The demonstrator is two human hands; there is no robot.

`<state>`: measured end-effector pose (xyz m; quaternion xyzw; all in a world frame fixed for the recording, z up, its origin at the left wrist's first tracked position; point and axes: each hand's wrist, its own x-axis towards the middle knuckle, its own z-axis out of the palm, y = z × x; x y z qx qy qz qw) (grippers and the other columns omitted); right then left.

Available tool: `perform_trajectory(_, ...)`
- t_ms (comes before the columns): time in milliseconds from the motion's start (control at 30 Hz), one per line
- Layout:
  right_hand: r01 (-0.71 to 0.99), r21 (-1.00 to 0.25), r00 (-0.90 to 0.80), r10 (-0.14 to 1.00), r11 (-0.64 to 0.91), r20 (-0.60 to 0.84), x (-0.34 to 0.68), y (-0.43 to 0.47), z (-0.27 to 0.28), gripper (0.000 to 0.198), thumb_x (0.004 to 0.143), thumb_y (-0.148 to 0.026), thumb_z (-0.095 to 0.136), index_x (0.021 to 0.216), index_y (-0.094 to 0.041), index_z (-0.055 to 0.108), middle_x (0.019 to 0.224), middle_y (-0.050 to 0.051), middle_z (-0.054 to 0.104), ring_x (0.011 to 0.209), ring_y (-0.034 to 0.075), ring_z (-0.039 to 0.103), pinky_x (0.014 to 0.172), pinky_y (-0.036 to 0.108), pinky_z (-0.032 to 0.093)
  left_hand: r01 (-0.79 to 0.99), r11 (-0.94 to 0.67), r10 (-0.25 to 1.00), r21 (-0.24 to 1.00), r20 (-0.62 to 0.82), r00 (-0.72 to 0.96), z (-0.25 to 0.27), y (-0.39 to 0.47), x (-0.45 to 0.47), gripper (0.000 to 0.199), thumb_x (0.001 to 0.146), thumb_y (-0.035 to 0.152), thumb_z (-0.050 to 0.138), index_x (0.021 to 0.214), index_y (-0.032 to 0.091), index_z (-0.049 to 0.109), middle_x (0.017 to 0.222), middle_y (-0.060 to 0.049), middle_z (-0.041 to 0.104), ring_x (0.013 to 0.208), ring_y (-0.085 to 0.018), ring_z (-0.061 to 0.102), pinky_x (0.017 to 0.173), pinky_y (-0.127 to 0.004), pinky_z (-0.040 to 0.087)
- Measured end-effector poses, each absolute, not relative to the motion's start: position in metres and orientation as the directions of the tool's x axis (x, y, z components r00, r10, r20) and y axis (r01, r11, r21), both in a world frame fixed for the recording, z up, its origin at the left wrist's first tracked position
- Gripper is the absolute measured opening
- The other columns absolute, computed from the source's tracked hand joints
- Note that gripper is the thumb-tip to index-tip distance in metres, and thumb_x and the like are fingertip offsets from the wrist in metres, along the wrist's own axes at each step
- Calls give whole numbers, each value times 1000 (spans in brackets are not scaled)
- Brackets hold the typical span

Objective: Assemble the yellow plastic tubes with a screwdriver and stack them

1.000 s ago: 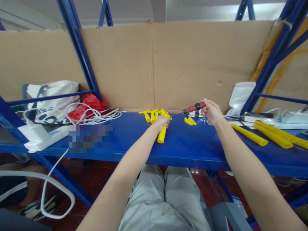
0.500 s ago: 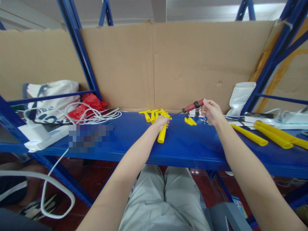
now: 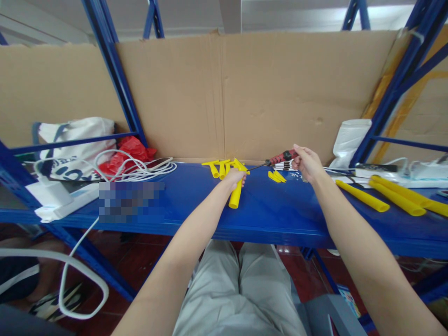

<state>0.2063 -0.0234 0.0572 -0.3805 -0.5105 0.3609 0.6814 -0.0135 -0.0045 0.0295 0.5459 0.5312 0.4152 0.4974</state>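
Yellow tube (image 3: 234, 199) sits clasped by the left hand (image 3: 235, 178); the right hand (image 3: 308, 162) pinches a screwdriver (image 3: 279, 159), which might slip if tilted.

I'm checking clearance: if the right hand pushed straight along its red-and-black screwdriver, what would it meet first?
Likely the yellow tubular piece in the left hand; the screwdriver points there, though depth at its tip is unclear.

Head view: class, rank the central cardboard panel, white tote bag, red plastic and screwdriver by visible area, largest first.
1. Central cardboard panel
2. White tote bag
3. Red plastic
4. Screwdriver, slimmest
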Motion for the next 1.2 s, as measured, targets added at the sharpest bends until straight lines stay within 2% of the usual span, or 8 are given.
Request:
perform_trajectory(333, -70, -887, 249, 869, 456, 427, 205, -25, 57, 43, 63, -58, 69, 66, -18, 53, 37, -8, 38, 30, 5, 34, 29, 18, 27, 164, 70, 994, 984, -83, 75, 29, -5, -13, 22, 79, 4, 51, 62, 16, 44, 43, 7, 40, 35, -4, 35, 42, -19, 30)
perform_trajectory(533, -60, -903, 285, 875, 425, 393, 206, -23, 56, 45, 60, -57, 71, 60, -20, 47, 35, -7, 39, 29, 5, 35, 28, 18, 28, 175, 55, 993, 983, -72, 91, 28, -4, -14, 21, 80, 3, 46, 64, 16, 45, 43, 7, 40, 36, -6, 37, 44, -20, 33)
perform_trajectory(767, -49, -926, 306, 888, 375, 344, 205, -26, 58, 46, 60, -58, 71, 60, -21, 44, 34, -6, 41, 29, 7, 37, 28, 20, 30, 172, 52, 995, 984, -65, 71, 27, -4, -13, 25, 78, 2, 50, 60, 16, 43, 43, 7, 41, 35, -4, 36, 43, -20, 32)
perform_trajectory(1000, -54, -947, 397, 877, 315, 269, 201, -28, 60, 31, 68, -38, 70, 61, -20, 47, 33, -6, 42, 30, 9, 43, 28, 18, 29, 161, 51, 995, 986, -64, 75, 26, -2, -12, 22, 77, 2, 50, 62, 17, 43, 43, 6, 42, 36, -5, 37, 42, -18, 31)
perform_trajectory(1200, -62, -932, 521, 809, 356, 274, 201, -28, 61, 23, 73, -27, 62, 60, -19, 45, 31, -8, 36, 29, 9, 44, 29, 17, 30, 136, 53, 990, 989, -71, 126, 27, -5, -10, 20, 77, 2, 50, 65, 16, 44, 44, 7, 42, 35, -4, 37, 41, -18, 30)
